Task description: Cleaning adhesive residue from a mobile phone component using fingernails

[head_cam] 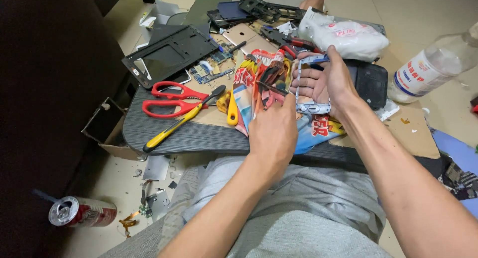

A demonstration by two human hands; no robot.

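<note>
Holding a bare silver phone frame [312, 84] upright over the cluttered tray [199, 136], your right hand [331, 81] gripped its edges; your left hand [273, 131], fingers curled, pressed the colourful snack bag [251, 79] beneath. Stripped parts and circuit boards [211, 69] lay behind it, so the teardown looked well advanced.

Left hand [273, 131]: back faces cam, fingertips curl under, so the grip on the wrapper [259, 84] can't be read. Right hand [326, 81] holds a phone frame [312, 84]; the palm covers the frame's right rail, and the fingers behind show only through the opening. Wrapper's lower edge hidden under left hand. Bottle [433, 69] at 3 o'clock, neck cut by pic edge. Black case [371, 81] partly behind right wrist. Foot [314, 0] at 12 o'clock, cut off at top. Can [79, 211] at 8 o'clock, label blurred. Bits on floor by can too small to tell. Circuit boards [211, 69] at 11 o'clock: detail too fine. Left third of pic dark, nothing readable.
</note>
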